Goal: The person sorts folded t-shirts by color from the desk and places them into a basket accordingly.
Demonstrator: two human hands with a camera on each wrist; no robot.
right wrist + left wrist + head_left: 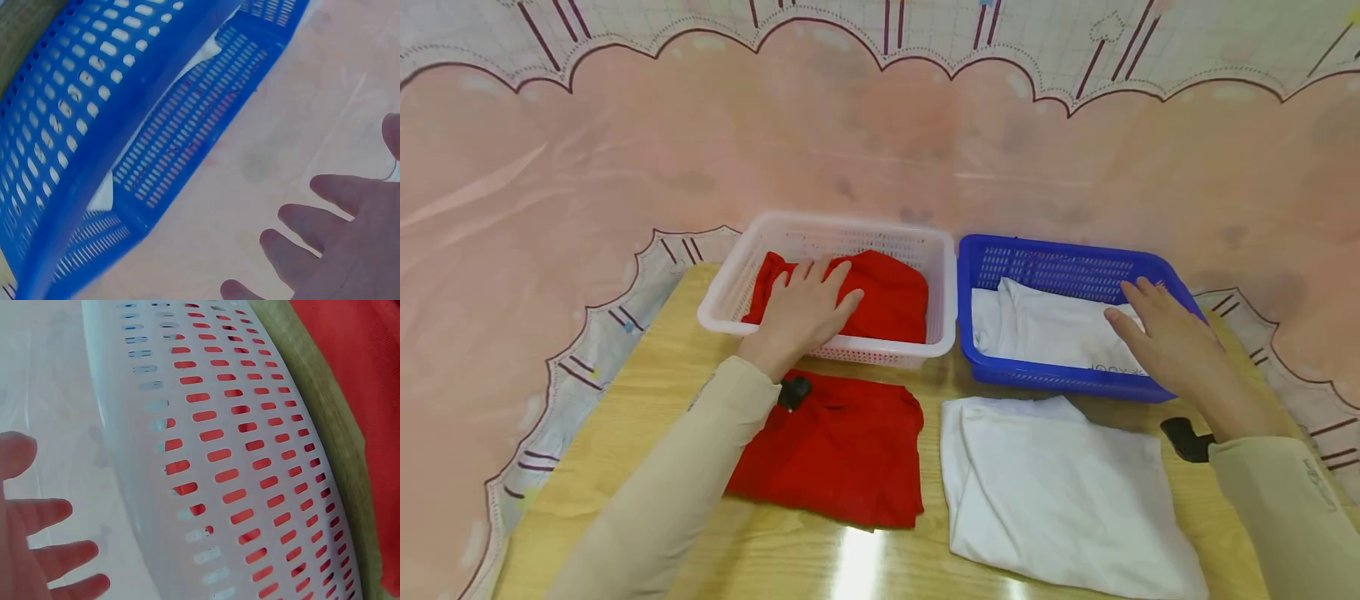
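My left hand hovers over the white plastic basket, fingers spread and holding nothing. Inside that basket lies a folded red cloth. Above the right end of the blue plastic basket is my right hand, its fingers also extended with nothing in them. A folded white cloth with dark lettering fills much of the blue basket. In the left wrist view the fingers show beyond the white basket's rim; in the right wrist view the fingers stand apart from the blue rim.
In front of the white basket a folded red garment lies on the wooden table. Beside it, before the blue basket, is a folded white garment. A pink patterned curtain hangs behind the table. Both wrists carry small black cameras.
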